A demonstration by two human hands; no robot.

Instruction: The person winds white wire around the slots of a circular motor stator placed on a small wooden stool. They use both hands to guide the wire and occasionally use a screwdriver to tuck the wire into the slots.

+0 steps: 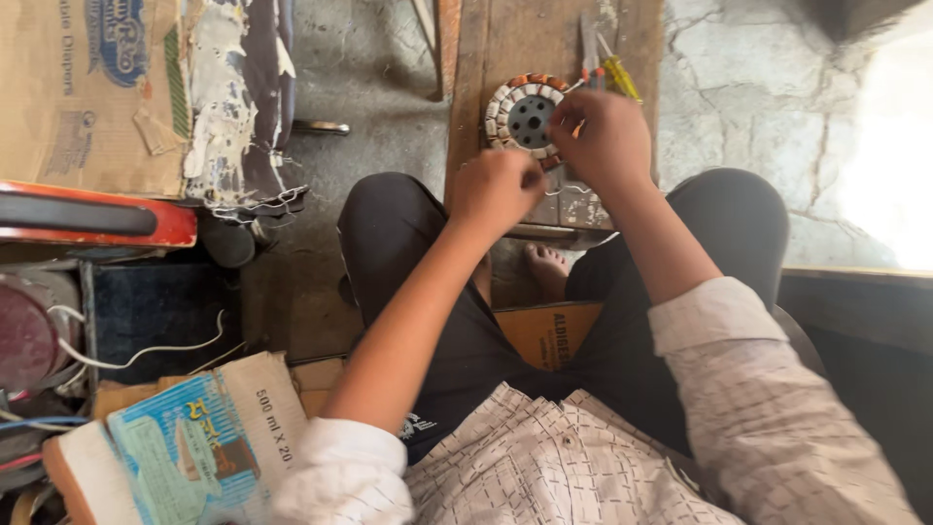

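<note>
While the round wound stator (525, 117) lies flat on the wooden board (505, 49), the right hand (603, 136) rests on its 3 o'clock rim, fingers curled around something I cannot make out, and the clenched left hand (496, 190) sits just off its 6 o'clock edge.

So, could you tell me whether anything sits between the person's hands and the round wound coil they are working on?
Nothing visible does. The right hand rests directly against the round wound coil on the wooden board, and the left hand is at its lower edge. The yellow-handled screwdriver lies beyond the coil, out of the way.
</note>
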